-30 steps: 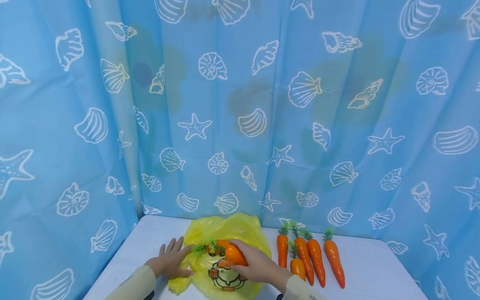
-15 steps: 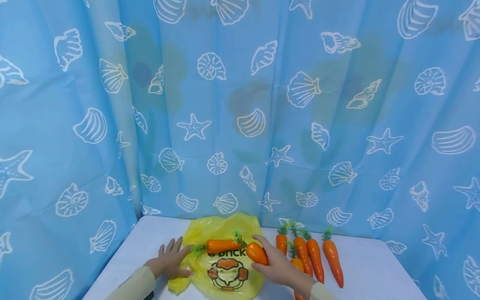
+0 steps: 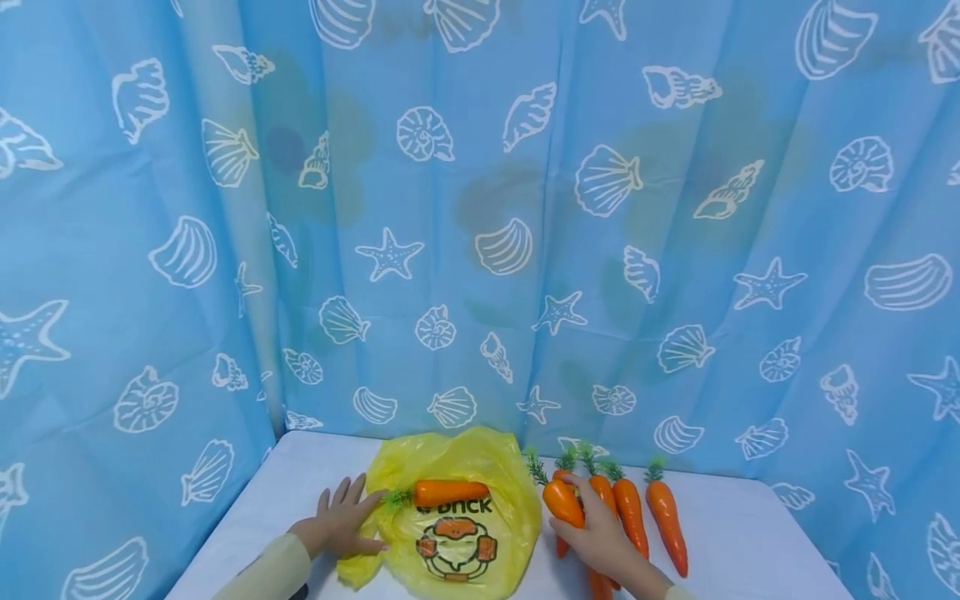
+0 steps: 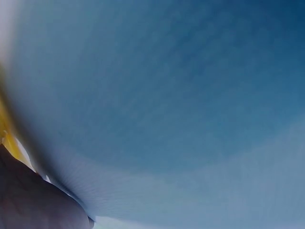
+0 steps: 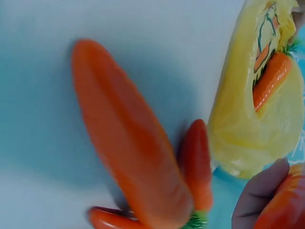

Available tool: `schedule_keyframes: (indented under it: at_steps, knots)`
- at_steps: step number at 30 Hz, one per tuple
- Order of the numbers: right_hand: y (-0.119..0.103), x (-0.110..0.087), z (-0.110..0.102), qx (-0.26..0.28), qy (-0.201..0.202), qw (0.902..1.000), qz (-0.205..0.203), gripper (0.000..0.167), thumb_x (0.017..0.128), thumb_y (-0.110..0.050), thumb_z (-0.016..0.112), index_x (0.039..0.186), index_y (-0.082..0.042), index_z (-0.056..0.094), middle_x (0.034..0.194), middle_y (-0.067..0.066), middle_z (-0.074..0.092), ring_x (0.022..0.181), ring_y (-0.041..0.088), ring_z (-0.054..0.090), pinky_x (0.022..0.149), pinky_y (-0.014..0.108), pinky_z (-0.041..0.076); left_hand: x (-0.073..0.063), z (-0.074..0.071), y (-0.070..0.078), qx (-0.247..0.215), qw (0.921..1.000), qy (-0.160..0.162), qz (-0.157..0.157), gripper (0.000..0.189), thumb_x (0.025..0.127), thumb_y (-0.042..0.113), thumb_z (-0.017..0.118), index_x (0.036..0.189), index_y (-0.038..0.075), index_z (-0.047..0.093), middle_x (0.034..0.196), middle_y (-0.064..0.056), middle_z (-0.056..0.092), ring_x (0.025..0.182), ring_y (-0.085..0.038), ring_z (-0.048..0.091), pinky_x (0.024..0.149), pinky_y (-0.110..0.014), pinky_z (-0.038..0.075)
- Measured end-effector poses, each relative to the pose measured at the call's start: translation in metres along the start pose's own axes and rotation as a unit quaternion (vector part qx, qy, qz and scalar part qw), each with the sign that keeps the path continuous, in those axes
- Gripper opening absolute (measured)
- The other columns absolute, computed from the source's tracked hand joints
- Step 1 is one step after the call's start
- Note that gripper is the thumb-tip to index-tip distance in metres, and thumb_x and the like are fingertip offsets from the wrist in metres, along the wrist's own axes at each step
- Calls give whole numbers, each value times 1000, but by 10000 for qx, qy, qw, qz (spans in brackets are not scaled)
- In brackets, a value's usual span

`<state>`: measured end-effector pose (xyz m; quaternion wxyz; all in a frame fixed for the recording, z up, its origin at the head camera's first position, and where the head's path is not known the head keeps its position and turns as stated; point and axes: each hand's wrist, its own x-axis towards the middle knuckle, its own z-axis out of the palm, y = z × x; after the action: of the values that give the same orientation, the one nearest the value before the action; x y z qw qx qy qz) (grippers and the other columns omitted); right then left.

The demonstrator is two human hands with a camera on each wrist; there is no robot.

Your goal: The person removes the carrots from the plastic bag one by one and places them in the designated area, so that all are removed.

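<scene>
In the head view a yellow plastic bag (image 3: 468, 450) with a cartoon print lies flat on the table, one glossy carrot (image 3: 450, 492) across it. My left hand (image 3: 347, 515) rests at the bag's left edge, fingers straight and spread; the left wrist view shows only part of that hand (image 4: 38, 200) beside blurred blue. My right hand (image 3: 600, 533) grips a carrot (image 3: 562, 502), its green top pointing up and left, above the row of carrots right of the bag. The right wrist view shows the thumb (image 5: 257, 195) against this held carrot (image 5: 286, 205).
Several carrots lie on the white table (image 3: 742, 533), partly hidden by my right hand and arm; the rightmost carrot (image 3: 666, 525) lies a little apart. A large carrot (image 5: 128, 143) fills the middle of the right wrist view. Behind the table hangs a blue shell-print curtain (image 3: 480, 200).
My right hand has carried its carrot rightward from above the bag to the other carrots. The carrot lying on the bag now shows fully. My left hand has stayed in place.
</scene>
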<state>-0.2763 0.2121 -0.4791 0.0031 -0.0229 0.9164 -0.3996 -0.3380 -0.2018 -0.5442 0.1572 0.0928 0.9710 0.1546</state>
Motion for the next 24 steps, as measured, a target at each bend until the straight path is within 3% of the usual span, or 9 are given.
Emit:
schedule_keyframes:
  at_steps: [7,13,19,24]
  knots:
    - [19,-4,-4,373,251,9959,788,73,87,-27,74,147,-14,35,131,19,54,87,22,58,66,33,57,-4,-2,2,-3,10000,-23,82,97,73,75,67,149,22,41,163,-24,16,148,-53,8,113,-74,-4]
    - [33,-6,-12,296,363,9923,1146,75,88,-23,72,147,-5,30,131,22,49,95,27,57,75,37,59,-5,-6,3,10,9999,-77,96,98,74,77,65,151,23,38,164,-23,12,148,-52,5,114,-73,-6]
    - [48,-6,-19,416,602,9804,1831,76,90,-18,69,148,-1,23,136,28,42,104,38,52,82,45,57,-4,-6,4,26,10000,-32,83,98,72,76,66,151,23,39,164,-23,12,148,-52,5,113,-74,-6]
    - [55,-9,-20,356,585,9775,1994,78,89,-22,70,148,0,24,136,29,43,105,39,51,86,50,55,-4,-2,3,25,10000,-75,25,99,72,77,66,151,24,38,164,-22,11,148,-52,4,113,-74,-7]
